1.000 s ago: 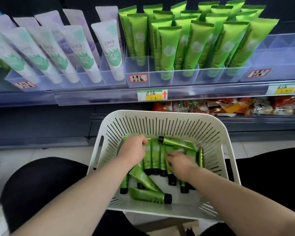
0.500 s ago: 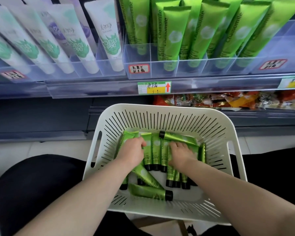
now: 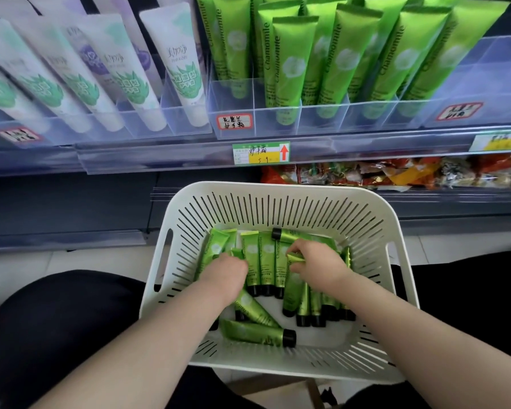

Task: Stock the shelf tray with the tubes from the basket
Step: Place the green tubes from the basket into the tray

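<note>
The right hand (image 3: 317,262) has slid toward the far wall of the basket (image 3: 278,187). It now pinches the crimped end of a tube (image 3: 291,290), tipping it up out of the row. The left hand (image 3: 229,270) has closed on a second tube (image 3: 238,252), whose end now pokes up.

the basket (image 3: 278,202) stands before and below the shelf tray (image 3: 260,125). small tubes (image 3: 266,261) lie in the basket; the left hand (image 3: 229,271) and right hand (image 3: 316,262) are among them. tall tubes (image 3: 292,60) stand in the tray. packets (image 3: 366,174) lie behind the basket.
</note>
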Demonstrator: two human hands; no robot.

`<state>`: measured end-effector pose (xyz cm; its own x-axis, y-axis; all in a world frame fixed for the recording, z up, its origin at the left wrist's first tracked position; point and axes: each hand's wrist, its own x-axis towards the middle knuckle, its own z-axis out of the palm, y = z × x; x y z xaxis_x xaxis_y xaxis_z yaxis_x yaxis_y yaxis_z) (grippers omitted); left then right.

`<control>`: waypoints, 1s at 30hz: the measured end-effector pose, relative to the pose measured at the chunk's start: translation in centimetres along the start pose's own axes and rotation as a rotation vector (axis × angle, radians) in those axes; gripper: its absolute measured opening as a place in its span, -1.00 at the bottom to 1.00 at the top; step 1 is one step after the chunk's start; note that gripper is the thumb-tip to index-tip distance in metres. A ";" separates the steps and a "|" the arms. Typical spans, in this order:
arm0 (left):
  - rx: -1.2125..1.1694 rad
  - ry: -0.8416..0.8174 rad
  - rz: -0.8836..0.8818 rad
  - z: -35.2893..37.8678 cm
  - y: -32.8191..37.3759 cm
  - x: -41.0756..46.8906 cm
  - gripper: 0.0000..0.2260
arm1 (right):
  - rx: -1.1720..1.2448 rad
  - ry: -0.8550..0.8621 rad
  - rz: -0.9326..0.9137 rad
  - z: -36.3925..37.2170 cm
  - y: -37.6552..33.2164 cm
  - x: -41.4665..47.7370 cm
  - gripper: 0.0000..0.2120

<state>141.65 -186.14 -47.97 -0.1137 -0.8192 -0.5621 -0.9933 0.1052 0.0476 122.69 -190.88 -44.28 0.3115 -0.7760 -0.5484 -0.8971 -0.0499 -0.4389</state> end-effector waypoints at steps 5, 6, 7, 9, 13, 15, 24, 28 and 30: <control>0.306 -0.064 0.086 0.2 0.4 -0.3 -0.75 | 0.011 0.094 -0.101 -1.7 -0.1 -0.9 -0.74; 0.340 -0.056 0.105 0.3 0.3 -0.3 -0.74 | 0.011 0.112 -0.116 -1.8 -0.1 -1.1 -0.76; 0.366 -0.043 0.128 0.4 0.3 -0.3 -0.73 | 0.006 0.135 -0.126 -1.9 -0.1 -1.2 -0.78; 0.424 -0.019 0.198 0.6 0.3 -0.5 -0.70 | -0.004 0.179 -0.142 -1.9 0.0 -1.5 -0.81; 0.457 -0.029 0.267 0.7 0.6 -0.8 -0.65 | 0.010 0.213 -0.148 -1.9 0.3 -2.0 -0.80; 0.325 -0.037 0.217 0.6 0.6 -1.0 -0.69 | 0.021 0.234 -0.143 -1.9 0.5 -2.1 -0.77; -0.646 0.132 -0.042 -5.7 0.4 -2.1 -0.87 | 0.087 0.364 -0.211 -3.3 -0.4 -3.3 -0.81; -0.680 0.394 0.006 -8.6 1.3 -3.7 -0.97 | 0.098 0.433 -0.224 -4.9 -1.8 -4.2 -0.77; -0.691 0.542 0.016 -10.8 1.6 -4.6 -0.94 | 0.091 0.474 -0.254 -6.2 -2.6 -4.8 -0.78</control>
<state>140.40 -188.24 -36.40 0.0521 -0.9940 -0.0961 -0.7617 -0.1018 0.6399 121.62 -190.93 -36.14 0.3207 -0.9461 -0.0456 -0.7747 -0.2343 -0.5874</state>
